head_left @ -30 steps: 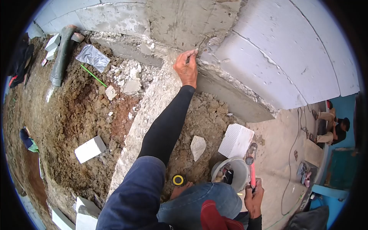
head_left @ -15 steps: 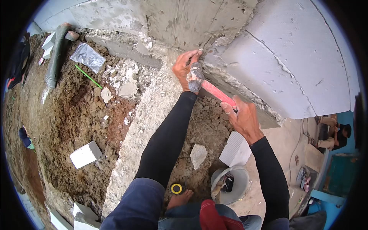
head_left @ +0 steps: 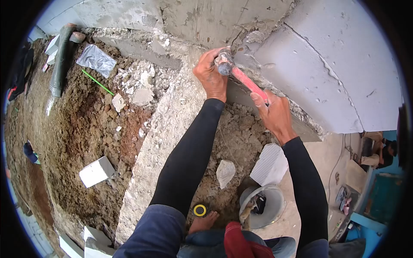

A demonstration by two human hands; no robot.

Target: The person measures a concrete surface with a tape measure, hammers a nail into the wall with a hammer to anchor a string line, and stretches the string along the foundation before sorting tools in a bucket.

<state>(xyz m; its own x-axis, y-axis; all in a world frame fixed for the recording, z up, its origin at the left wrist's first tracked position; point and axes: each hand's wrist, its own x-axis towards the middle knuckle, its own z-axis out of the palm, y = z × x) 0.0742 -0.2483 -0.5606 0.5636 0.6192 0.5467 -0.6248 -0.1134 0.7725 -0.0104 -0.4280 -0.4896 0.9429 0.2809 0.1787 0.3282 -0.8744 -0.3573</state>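
The hammer with a pinkish-red handle and a dark, mortar-smeared metal head (head_left: pixel 246 81) lies between the two hands, close to the inner corner where a grey concrete column (head_left: pixel 202 21) meets a wall of smooth, pale grey blocks (head_left: pixel 331 64). From the right hand (head_left: pixel 276 114), its long axis slants up and to the left in the view, so the head comes over the left hand (head_left: pixel 210 79), by the fingers at the column's foot. The head is thus nearest the left hand, while the handle's lower end sits in the right; whether the head touches the fingers, I cannot tell.

The right grip is clamped around the handle, thumb along it; the wrist points up and leftward, and the forearm in its black stretch sleeve (head_left: pixel 306 189) rises steeply from the lower right.

The left fingers are drawn together near the corner, but the head covers part of them, so I cannot tell what the left grip holds, if anything. Its forearm reaches up and rightward across the rough, whitish concrete strip (head_left: pixel 144 172). Well below the right hand, a round grey plastic bucket (head_left: pixel 279 200) stands beside a white, ridged block (head_left: pixel 270 163).
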